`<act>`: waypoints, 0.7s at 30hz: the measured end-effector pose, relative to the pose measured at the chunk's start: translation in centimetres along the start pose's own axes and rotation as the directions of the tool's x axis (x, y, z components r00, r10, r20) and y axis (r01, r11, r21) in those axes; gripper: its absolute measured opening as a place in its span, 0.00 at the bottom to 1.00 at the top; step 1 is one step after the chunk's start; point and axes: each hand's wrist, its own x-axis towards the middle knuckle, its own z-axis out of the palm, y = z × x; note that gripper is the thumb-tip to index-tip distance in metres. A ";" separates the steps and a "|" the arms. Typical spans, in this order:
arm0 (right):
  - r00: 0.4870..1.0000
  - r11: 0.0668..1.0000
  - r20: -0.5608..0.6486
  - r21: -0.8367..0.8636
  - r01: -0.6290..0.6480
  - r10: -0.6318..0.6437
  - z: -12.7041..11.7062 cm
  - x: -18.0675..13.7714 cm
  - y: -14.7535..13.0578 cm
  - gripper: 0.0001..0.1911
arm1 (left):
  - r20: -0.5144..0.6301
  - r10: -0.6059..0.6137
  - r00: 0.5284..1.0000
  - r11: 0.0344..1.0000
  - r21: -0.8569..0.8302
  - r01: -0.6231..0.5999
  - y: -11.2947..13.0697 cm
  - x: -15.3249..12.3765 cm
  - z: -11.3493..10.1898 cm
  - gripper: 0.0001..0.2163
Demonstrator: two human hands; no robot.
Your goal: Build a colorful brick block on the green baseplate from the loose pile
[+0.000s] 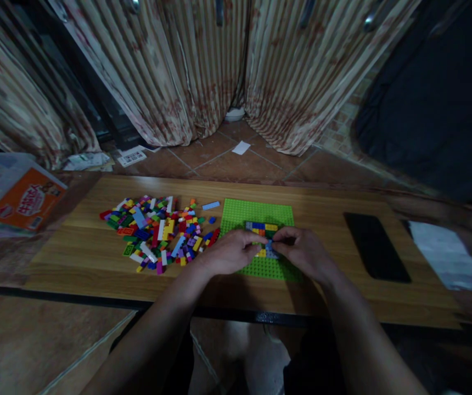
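A bright green baseplate [244,211] lies on the wooden table. A small block of joined bricks [262,226] in blue, yellow, orange and grey sits on it. My left hand [230,251] and my right hand [304,249] meet over the near part of that block, fingers curled and pinched onto the bricks. Their fingertips hide the bricks underneath. A heap of loose coloured bricks [157,230] lies just left of the plate.
A black phone [376,247] lies flat on the right of the wooden table [96,258]. An orange-labelled clear box [22,200] stands off the table's left end. A single light-blue brick [211,206] lies apart. Curtains hang behind, over a tiled floor.
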 end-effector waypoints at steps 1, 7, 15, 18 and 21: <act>1.000 1.000 0.006 0.008 -0.002 0.001 0.0 0.0 0.0 0.07 | -0.005 0.010 1.000 1.000 0.000 -0.010 0.0 0.0 0.1 0.17; 1.000 0.999 0.008 0.040 -0.026 0.026 0.2 0.2 0.0 0.07 | -0.024 0.032 0.999 0.999 0.030 -0.031 0.1 0.1 0.4 0.16; 0.999 0.998 -0.001 0.040 -0.050 0.050 0.0 0.2 -0.2 0.06 | 0.000 -0.021 1.000 0.994 0.105 0.021 0.6 0.2 0.7 0.15; 0.999 0.998 0.007 0.044 -0.041 0.040 0.1 0.3 0.0 0.06 | -0.003 -0.030 1.000 0.990 0.135 0.030 0.9 0.1 0.6 0.15; 1.000 0.998 0.007 0.061 -0.027 0.027 0.1 0.4 0.1 0.06 | -0.017 -0.040 0.999 0.987 0.158 0.042 1.1 0.0 0.7 0.15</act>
